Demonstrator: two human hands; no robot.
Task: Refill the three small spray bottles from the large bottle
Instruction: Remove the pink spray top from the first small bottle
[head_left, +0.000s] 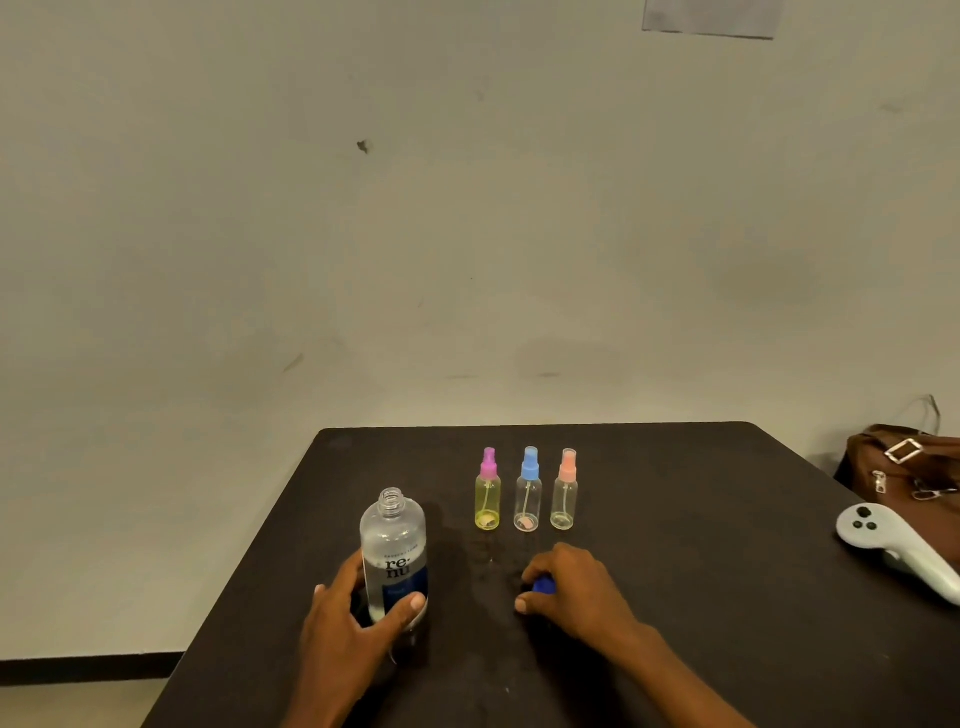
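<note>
The large clear bottle (393, 540) stands upright and uncapped on the dark table (675, 597), partly filled, with a blue label. My left hand (353, 618) grips its lower part. My right hand (569, 584) rests on the table and holds a blue cap (544, 585) under its fingers. Behind stand three small spray bottles in a row, all with their spray tops on: a yellow one with a purple top (488, 491), a clear one with a blue top (528, 491), and a clear one with a pink top (565, 491).
A white game controller (893, 545) lies at the table's right edge. A brown bag (904, 467) sits beyond it at the far right. A plain wall rises right behind the table. Wet spots mark the surface in front of the small bottles.
</note>
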